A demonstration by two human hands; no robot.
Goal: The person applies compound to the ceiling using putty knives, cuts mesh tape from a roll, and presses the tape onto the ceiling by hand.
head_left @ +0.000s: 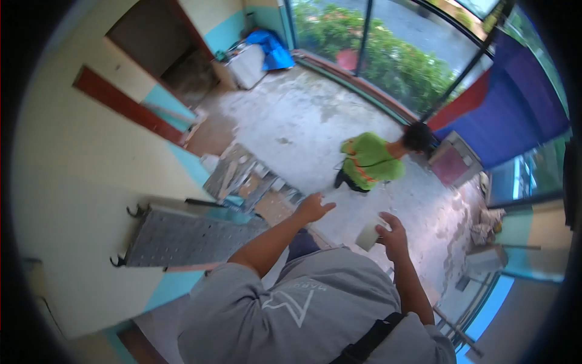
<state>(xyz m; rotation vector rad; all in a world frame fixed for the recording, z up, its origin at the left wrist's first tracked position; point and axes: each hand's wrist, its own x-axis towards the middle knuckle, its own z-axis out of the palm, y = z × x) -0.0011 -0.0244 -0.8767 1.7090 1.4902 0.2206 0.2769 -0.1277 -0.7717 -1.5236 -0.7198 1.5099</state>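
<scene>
My left hand (314, 208) hangs in the air in front of me, thumb and fingers apart, with nothing in it. In my right hand (395, 238) is a pale roll-like object (367, 235), gripped at its side between thumb and fingers. Its exact kind is too blurred to make out. Both hands are raised well above the floor (291, 115), apart from each other. Beyond and below my left hand lie loose boards and scraps (248, 182).
A person in a green shirt (370, 161) is on the floor ahead. A perforated metal platform (188, 238) with hooks is at my left. Glass windows (400, 54) line the far side; a blue sheet (515, 103) hangs at right. A blue tarp (271, 48) lies in the corner.
</scene>
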